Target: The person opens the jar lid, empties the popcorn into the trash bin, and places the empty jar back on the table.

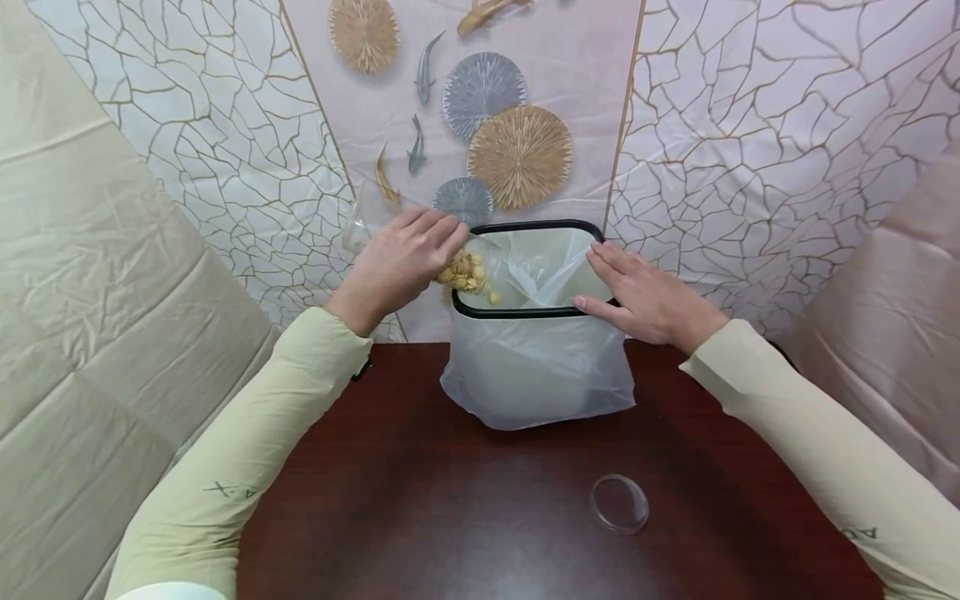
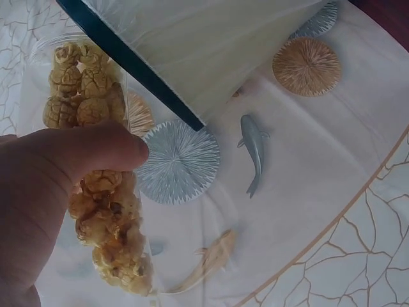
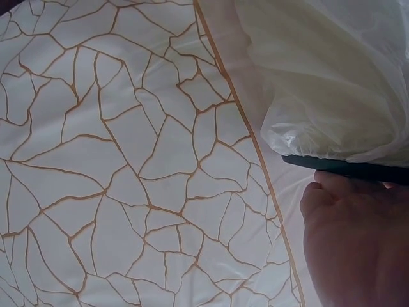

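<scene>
My left hand point(image 1: 408, 258) grips a clear plastic jar point(image 1: 483, 262), tipped on its side with its mouth over the trash bin's left rim. Yellow popcorn point(image 1: 463, 272) lies inside towards that mouth, and one piece shows near the opening. In the left wrist view, the thumb point(image 2: 108, 148) lies across the jar, with popcorn point(image 2: 112, 224) along its length. The trash bin point(image 1: 517, 313) has a black rim and a white plastic bag point(image 1: 540, 367) folded down outside. My right hand point(image 1: 648, 292) rests on the bin's right rim, fingers fairly straight; the right wrist view partly hides them.
A clear round lid point(image 1: 619, 504) lies on the dark brown table point(image 1: 450, 517), in front of the bin and to the right. Behind the bin hangs a patterned cloth point(image 1: 697, 167). Beige padded panels point(image 1: 112, 333) stand on both sides.
</scene>
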The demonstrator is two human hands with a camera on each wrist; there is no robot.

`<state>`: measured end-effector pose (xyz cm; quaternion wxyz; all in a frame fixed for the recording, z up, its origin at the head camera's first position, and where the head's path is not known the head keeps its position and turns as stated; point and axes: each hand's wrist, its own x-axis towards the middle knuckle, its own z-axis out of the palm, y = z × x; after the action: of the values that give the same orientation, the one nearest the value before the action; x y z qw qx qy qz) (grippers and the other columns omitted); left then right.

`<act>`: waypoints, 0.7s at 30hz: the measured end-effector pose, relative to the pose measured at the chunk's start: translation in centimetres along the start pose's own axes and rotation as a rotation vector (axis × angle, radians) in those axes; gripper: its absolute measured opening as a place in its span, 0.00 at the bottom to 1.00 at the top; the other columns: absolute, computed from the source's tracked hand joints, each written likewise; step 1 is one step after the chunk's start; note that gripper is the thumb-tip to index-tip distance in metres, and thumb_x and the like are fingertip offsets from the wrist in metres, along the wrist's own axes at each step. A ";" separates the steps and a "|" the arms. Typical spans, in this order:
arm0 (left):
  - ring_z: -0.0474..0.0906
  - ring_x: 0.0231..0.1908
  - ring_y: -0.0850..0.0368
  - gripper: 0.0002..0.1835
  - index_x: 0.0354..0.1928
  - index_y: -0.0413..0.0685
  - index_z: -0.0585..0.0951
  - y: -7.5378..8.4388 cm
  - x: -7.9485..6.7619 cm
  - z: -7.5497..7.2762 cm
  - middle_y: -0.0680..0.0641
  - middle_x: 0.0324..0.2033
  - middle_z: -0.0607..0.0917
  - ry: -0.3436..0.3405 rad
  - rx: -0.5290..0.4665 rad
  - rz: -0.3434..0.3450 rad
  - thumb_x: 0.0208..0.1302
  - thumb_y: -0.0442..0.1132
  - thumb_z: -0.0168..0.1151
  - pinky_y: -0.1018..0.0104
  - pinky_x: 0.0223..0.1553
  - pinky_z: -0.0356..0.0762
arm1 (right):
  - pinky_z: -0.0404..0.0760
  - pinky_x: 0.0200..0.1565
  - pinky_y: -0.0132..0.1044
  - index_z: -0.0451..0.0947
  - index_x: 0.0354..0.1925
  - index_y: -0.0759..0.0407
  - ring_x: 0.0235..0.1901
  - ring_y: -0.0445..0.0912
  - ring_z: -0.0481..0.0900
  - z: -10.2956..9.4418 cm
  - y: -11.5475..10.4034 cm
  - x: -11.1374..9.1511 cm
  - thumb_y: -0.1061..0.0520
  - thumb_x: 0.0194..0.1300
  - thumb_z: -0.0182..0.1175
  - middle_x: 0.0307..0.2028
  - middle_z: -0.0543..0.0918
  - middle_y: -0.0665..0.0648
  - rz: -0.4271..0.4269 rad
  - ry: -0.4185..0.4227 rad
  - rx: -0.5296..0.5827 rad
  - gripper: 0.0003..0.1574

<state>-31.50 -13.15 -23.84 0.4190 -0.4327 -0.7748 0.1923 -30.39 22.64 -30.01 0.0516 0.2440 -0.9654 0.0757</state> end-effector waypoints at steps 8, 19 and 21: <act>0.86 0.56 0.46 0.17 0.58 0.37 0.83 0.4 0.7 -0.2 0.41 0.53 0.89 0.021 0.072 0.058 0.77 0.25 0.48 0.55 0.65 0.81 | 0.54 0.80 0.65 0.45 0.84 0.64 0.84 0.66 0.45 0.1 0.1 0.0 0.25 0.78 0.40 0.85 0.45 0.66 0.000 0.007 -0.008 0.58; 0.85 0.53 0.47 0.14 0.53 0.38 0.82 0.4 1.8 -0.1 0.44 0.49 0.89 0.056 0.065 0.114 0.78 0.26 0.48 0.55 0.63 0.80 | 0.55 0.80 0.66 0.45 0.85 0.63 0.84 0.66 0.45 0.0 0.0 0.1 0.24 0.78 0.40 0.85 0.45 0.65 0.009 0.003 -0.007 0.59; 0.85 0.52 0.47 0.13 0.52 0.37 0.82 0.3 2.1 -0.1 0.44 0.48 0.88 0.067 0.060 0.125 0.77 0.26 0.48 0.56 0.63 0.80 | 0.54 0.80 0.66 0.45 0.84 0.63 0.84 0.66 0.45 0.0 0.0 0.1 0.24 0.78 0.40 0.85 0.45 0.65 0.008 0.004 -0.005 0.59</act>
<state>-31.85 -11.24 -23.04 0.4444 -0.4736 -0.7258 0.2267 -30.49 22.62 -30.03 0.0537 0.2397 -0.9665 0.0742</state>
